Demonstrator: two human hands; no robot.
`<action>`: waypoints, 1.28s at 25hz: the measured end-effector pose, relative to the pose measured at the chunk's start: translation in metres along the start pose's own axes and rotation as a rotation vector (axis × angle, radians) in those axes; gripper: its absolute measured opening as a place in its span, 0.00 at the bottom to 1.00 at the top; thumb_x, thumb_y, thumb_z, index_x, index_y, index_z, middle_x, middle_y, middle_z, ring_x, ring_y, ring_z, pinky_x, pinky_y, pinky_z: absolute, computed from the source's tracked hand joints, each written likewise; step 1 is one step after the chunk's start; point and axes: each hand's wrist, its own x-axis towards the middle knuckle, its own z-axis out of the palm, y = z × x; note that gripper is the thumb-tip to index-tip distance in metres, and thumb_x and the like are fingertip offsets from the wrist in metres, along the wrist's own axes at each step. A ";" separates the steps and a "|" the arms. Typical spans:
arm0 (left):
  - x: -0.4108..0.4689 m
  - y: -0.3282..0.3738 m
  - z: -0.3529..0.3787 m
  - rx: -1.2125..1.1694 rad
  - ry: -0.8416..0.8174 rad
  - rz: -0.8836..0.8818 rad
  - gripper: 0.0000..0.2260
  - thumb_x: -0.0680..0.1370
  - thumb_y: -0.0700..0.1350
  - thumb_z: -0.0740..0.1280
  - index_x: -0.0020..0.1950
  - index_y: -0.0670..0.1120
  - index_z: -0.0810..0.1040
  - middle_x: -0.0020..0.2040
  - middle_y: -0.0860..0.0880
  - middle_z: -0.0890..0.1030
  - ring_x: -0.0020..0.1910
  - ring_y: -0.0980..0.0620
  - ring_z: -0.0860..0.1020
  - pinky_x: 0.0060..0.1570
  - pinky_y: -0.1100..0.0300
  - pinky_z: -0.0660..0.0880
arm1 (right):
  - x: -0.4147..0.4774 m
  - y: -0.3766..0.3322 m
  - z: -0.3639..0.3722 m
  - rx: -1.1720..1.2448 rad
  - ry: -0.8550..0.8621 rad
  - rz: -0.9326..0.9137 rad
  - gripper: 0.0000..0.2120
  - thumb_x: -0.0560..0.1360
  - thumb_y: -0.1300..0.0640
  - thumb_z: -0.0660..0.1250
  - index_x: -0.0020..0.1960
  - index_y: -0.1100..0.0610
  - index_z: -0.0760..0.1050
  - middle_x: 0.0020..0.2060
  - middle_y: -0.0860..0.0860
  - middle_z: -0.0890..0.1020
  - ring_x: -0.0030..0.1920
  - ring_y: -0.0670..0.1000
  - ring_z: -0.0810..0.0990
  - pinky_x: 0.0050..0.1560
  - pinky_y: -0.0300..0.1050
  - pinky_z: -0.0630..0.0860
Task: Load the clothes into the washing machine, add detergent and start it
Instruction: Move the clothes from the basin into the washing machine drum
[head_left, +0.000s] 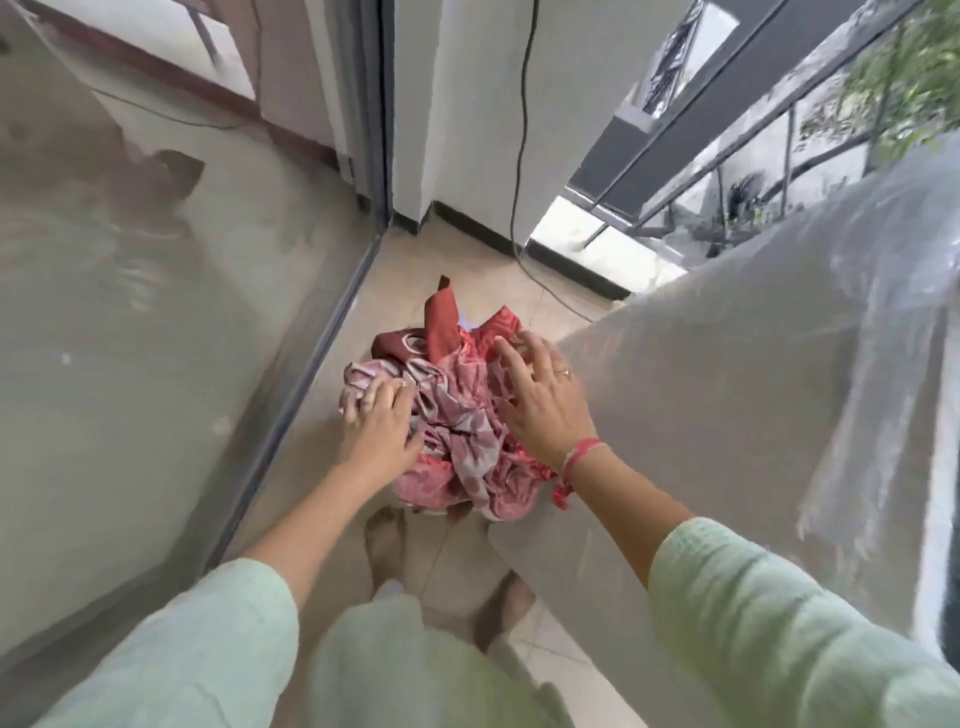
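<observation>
Big plastic-draped bulk (753, 389) on the right, likely the washer; glass panel (130, 338) on the left. Down between them on the tiled floor (405, 270) sits the heap of pink and red clothes (457, 431). Right hand (540, 400) rests on top, fingers spread. Left hand (379, 423) curls into the fabric's left edge, gripping it.

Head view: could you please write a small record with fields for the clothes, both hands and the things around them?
clothes pile: pink and red patterned, crumpled, between both hands
left hand grip: fingers curled into the pile's left side
right hand grip: fingers spread on the pile's right side
right hand wears: ring, pink wristband
right of pile: bulky object under clear plastic sheet
left of pile: glass door
wall behind: black cable hanging down
</observation>
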 end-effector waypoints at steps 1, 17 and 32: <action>0.012 -0.006 0.014 0.009 -0.018 0.004 0.27 0.76 0.52 0.63 0.72 0.47 0.60 0.73 0.44 0.61 0.75 0.43 0.55 0.71 0.39 0.50 | 0.010 0.002 0.022 0.006 -0.039 0.023 0.33 0.77 0.47 0.61 0.77 0.51 0.50 0.74 0.59 0.58 0.74 0.61 0.57 0.71 0.60 0.61; 0.026 -0.008 0.024 -0.087 0.110 -0.005 0.12 0.79 0.52 0.53 0.52 0.47 0.73 0.57 0.49 0.76 0.58 0.47 0.75 0.67 0.40 0.58 | 0.030 -0.007 0.055 0.405 0.017 0.246 0.14 0.71 0.65 0.58 0.54 0.58 0.73 0.42 0.58 0.78 0.39 0.62 0.77 0.34 0.46 0.64; -0.038 0.060 -0.181 -0.124 -0.187 0.222 0.37 0.69 0.46 0.72 0.73 0.58 0.58 0.74 0.47 0.62 0.70 0.45 0.65 0.64 0.46 0.66 | -0.126 -0.090 -0.195 0.755 0.569 -0.080 0.21 0.65 0.71 0.56 0.53 0.55 0.74 0.50 0.43 0.72 0.49 0.46 0.73 0.49 0.35 0.71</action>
